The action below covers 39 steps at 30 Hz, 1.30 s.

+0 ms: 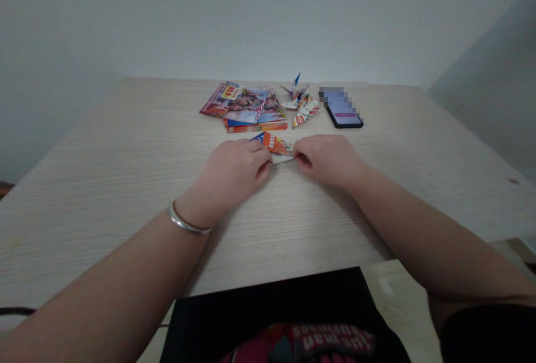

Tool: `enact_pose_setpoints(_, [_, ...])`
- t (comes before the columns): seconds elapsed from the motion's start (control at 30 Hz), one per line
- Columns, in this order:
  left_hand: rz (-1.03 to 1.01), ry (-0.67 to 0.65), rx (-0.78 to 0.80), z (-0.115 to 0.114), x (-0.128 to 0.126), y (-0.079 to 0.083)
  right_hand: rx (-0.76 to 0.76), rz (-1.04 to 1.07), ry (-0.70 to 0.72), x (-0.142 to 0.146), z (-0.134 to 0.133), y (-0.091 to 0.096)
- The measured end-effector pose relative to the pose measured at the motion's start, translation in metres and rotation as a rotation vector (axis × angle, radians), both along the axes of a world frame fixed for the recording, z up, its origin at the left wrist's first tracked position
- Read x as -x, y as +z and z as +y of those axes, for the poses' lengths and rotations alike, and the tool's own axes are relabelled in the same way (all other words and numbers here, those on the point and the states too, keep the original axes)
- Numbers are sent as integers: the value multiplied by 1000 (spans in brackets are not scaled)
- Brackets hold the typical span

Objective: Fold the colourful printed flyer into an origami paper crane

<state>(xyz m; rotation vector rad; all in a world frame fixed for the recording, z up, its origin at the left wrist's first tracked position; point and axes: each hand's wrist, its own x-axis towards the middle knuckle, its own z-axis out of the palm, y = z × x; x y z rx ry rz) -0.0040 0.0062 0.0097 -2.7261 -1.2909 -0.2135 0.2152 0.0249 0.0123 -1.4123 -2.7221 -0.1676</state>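
Observation:
A small folded piece of printed paper, orange and blue with a pale lower edge, lies on the table between my hands. My left hand grips its left end with bent fingers, and a silver bangle circles that wrist. At the right end, the fingers of my right hand pinch the paper near its corner. Parts of both ends are hidden under my fingers. Just beyond the paper sits a stack of colourful printed sheets. Two folded paper shapes stand beside the stack: a crane-like one and another with red print.
A black phone with a lit, partly blurred screen lies at the back right. The pale wood-grain table meets a wall behind. Dark clothing shows below the near edge, and a black cable is at the lower left.

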Motion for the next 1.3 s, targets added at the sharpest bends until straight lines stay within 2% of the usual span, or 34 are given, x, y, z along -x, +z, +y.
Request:
enact_pose_setpoints(0.13, [-200, 15, -37, 0, 0, -1, 32, 164, -36, -2, 0, -2])
enact_pose_setpoints(0.27, [-391, 89, 41, -2, -1, -3, 111, 459, -38, 2, -4, -2])
enact_pose_setpoints(0.37, [-486, 114, 86, -3, -3, -4, 171, 692, -17, 10, -5, -5])
enact_pose_setpoints(0.47, [-544, 122, 89, -4, -6, -3, 201, 812, -22, 17, -6, -8])
enact_pose_setpoints(0.73, [-583, 47, 107, -7, -6, 1, 226, 870, 8, 20, -7, -9])
enact_pose_setpoints(0.87, [-580, 99, 94, -6, 0, 5, 230, 852, -6, 12, -4, -9])
enact_pose_setpoints(1.0, [-599, 194, 111, -3, 8, 8, 250, 864, -76, 2, 2, -10])
enact_pose_setpoints(1.3, [-643, 207, 89, 2, 16, 3, 297, 795, -151, -21, 17, -11])
